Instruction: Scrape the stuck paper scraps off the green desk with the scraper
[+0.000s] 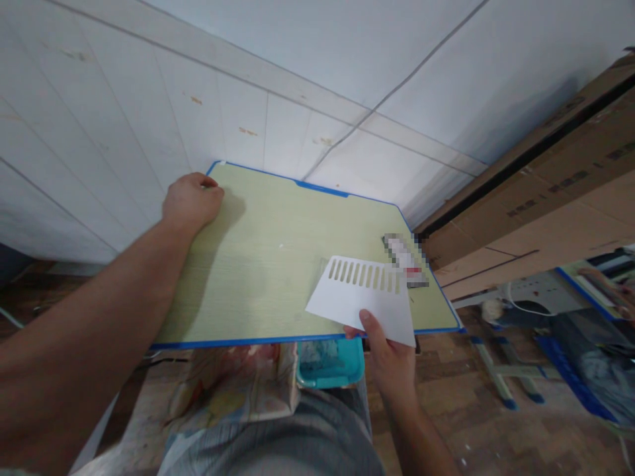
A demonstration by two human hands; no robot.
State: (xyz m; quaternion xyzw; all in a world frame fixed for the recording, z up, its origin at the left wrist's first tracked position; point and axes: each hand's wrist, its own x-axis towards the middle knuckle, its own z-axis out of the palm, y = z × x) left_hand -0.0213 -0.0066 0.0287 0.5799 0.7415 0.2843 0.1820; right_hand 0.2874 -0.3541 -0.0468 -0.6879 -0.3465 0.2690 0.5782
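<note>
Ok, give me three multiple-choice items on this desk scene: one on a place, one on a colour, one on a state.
1. Where does the left hand rest?
A. on the desk's far left corner
B. on the cardboard boxes
C. on the teal tub

2. What colour is the desk edge trim?
A. red
B. blue
C. black

3. How does the right hand stand?
A. open and empty
B. flat on the floor
C. shut on the white card

Answers:
1. A, the fist sits at the desk's far left corner by the wall.
2. B, a blue band runs round the pale green top.
3. C, the thumb presses on the slotted white card at the desk's near edge.
</note>
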